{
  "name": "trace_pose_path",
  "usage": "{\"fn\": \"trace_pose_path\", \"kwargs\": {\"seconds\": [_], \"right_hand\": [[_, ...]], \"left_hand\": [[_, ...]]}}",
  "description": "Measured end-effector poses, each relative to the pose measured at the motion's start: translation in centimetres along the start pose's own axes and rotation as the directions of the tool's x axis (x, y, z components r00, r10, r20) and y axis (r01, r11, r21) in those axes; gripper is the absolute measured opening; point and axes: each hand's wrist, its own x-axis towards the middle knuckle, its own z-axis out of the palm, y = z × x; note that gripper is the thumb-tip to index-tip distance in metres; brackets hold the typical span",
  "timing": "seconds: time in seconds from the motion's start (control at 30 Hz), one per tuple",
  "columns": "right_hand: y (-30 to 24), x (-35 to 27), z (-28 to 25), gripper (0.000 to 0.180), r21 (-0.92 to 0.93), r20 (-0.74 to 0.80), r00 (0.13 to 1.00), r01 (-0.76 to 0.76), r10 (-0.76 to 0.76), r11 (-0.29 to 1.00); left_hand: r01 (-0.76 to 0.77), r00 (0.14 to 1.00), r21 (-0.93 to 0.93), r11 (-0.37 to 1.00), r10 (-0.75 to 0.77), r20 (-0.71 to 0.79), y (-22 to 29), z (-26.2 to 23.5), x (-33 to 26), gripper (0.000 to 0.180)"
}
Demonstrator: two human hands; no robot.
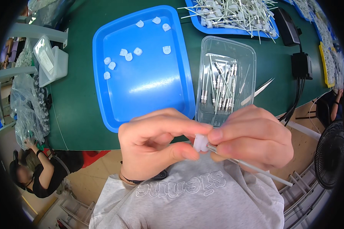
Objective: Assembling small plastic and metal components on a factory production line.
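My left hand [156, 143] pinches a small white plastic cap [200, 143] between thumb and index finger. With thumb and fingers closed, my right hand [252, 137] grips a thin rod [252, 166] with a metallic section. The rod's near end meets the cap, and its pale tail points down to the right. How deep it sits in the cap I cannot tell. Beyond my hands lies a blue tray [141, 103] with several loose white caps [138, 51]. To its right, a clear plastic box [227, 47] holds several metal-ended rods [223, 86].
Another blue tray [197, 23], heaped with capped rods, stands at the far right. White-handled tweezers [258, 91] lie beside the clear box. Black devices [302, 65] with cables sit on the right. A white bin [54, 66] stands left; a co-worker [38, 171] and a black fan [330, 154] are at the sides.
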Motion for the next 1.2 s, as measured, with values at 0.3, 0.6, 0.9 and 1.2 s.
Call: {"fn": "trace_pose_path", "kwargs": {"seconds": [0.3,0.6,0.9,1.2], "right_hand": [[1.2,0.0,0.7,0.023,0.034,-0.108,0.994,0.01,-0.006,0.999],[0.3,-0.3,0.0,0.022,0.124,-0.133,0.989,-0.054,0.07,0.991],[0.8,-0.6,0.8,0.014,0.127,-0.203,0.975,-0.063,0.088,0.99],[1.8,-0.9,0.1,0.015,0.35,-0.106,0.971,-0.167,0.216,0.922]], "left_hand": [[0.039,0.997,-0.134,0.99,-0.03,0.068,0.0,0.1,0.8,0.032],[0.063,0.993,-0.099,0.993,-0.052,0.11,-0.5,0.2,1.2,0.032],[0.159,0.97,-0.048,0.986,-0.165,-0.18,-0.4,2.4,0.7,0.03],[0.119,0.992,-0.084,0.989,-0.114,0.055,-0.9,1.0,0.5,0.027]]}}
